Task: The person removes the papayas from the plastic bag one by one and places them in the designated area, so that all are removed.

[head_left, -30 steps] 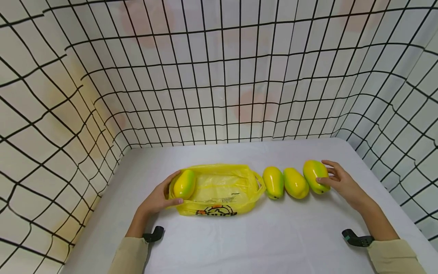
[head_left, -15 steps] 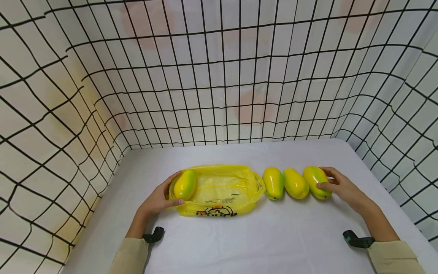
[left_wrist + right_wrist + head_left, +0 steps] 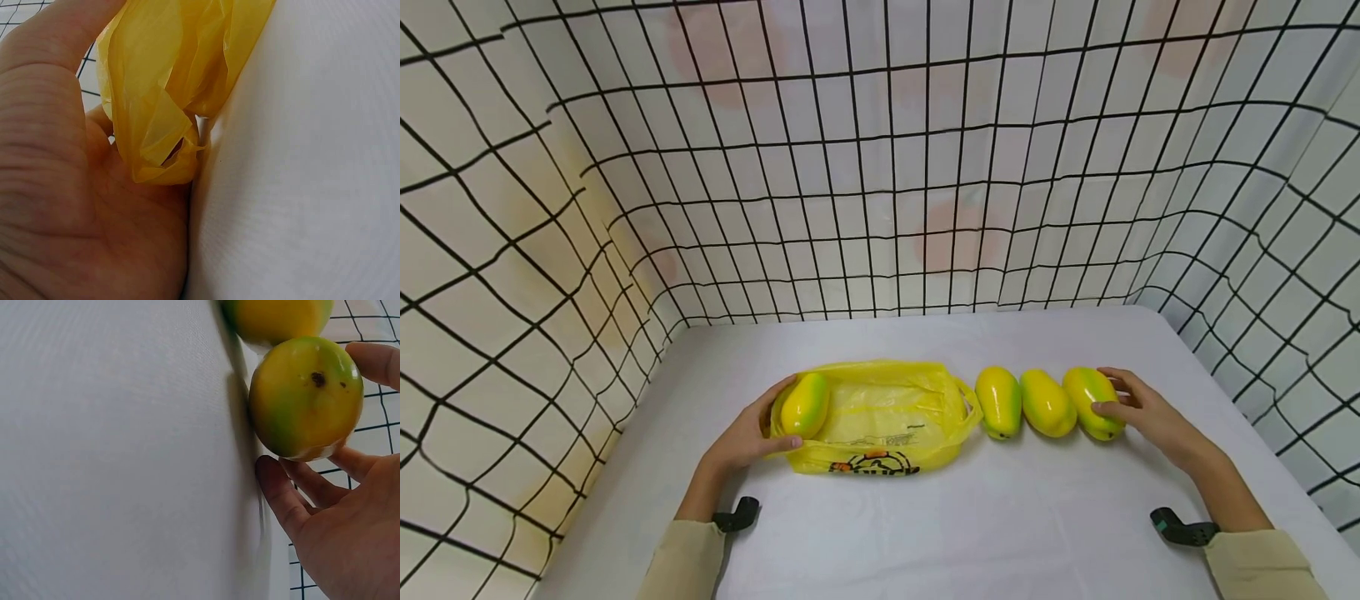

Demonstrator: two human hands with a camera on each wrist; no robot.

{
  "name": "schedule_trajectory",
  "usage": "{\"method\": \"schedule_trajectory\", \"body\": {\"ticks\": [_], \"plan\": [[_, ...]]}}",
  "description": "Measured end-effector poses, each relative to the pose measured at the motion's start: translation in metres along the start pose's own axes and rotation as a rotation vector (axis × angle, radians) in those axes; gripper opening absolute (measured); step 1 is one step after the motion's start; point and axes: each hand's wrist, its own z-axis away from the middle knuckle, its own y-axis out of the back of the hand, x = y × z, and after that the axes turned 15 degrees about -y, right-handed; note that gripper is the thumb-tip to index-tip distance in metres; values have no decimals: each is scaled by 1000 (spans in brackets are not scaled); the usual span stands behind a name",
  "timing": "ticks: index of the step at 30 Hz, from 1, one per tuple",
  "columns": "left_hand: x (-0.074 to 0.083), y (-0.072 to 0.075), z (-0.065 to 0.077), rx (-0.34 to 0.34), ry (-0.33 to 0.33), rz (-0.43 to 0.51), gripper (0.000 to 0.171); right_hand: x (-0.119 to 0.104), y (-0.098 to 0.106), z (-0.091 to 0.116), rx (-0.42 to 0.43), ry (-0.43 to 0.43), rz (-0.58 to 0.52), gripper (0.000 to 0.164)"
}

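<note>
A yellow plastic bag (image 3: 880,412) with a dark printed logo lies on its side with its mouth spread wide. One yellow-green mango (image 3: 806,406) sits inside its left end. My left hand (image 3: 747,432) holds that end of the bag, thumb on the front edge and fingers around the back; in the left wrist view, crumpled yellow film lies against the palm. On the right, my right hand (image 3: 1156,417) grips the rightmost mango (image 3: 1092,402) between thumb and fingers. In the right wrist view this mango (image 3: 303,406) shows a brown spot at its end.
Two more mangoes, the left one (image 3: 998,402) and the middle one (image 3: 1047,403), stand in a row between the bag and my right hand. A white cloth (image 3: 970,533) covers the table. Black netting (image 3: 880,167) over white walls surrounds the back and sides.
My right hand has brought the rightmost mango down toward the near side, into line beside the other two. The left hand and bag stay where they were.
</note>
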Motion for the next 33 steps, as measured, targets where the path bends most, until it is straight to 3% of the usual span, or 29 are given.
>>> {"method": "schedule_trajectory", "body": {"ticks": [15,26,33], "plan": [[1,-1,0,-2,15,-2,105,3,3,0,36,31,-4,82],[1,0,-1,-1,-3,0,106,-7,6,7,200,128,-1,70],[-2,0,0,0,-10,-5,106,-18,5,12,259,188,3,64]]}}
